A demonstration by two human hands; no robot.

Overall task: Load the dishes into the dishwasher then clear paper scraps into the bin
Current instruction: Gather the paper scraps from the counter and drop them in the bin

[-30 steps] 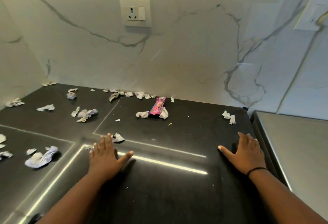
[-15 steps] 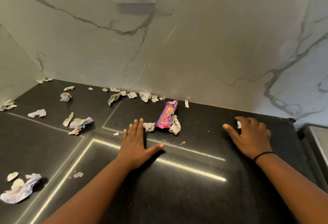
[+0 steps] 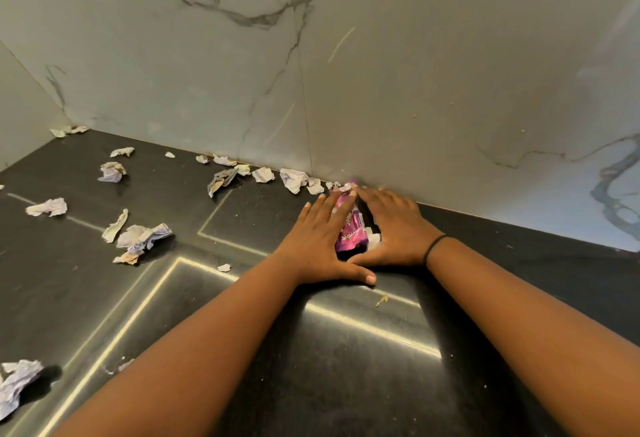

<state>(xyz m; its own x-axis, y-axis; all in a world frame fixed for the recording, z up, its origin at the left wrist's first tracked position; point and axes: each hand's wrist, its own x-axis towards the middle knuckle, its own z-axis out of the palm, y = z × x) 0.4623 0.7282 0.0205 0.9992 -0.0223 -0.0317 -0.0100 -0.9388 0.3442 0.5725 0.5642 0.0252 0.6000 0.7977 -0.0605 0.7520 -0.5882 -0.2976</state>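
Hands: left hand [image 3: 317, 244] and right hand [image 3: 394, 228], fingers flat, cup pink wrapper [image 3: 348, 228] against far wall [image 3: 415, 90].
Counter: black countertop [image 3: 311, 367], paper scraps [image 3: 142, 239] left.

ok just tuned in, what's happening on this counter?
A person is sweeping litter together on the black countertop. The left hand and right hand lie flat, fingers straight, closing in from either side on a pink wrapper and a few white bits beside it, close to the marble backsplash. Nothing is lifted yet. Many crumpled paper scraps lie scattered to the left, ungathered. No bin or dishwasher is in view.
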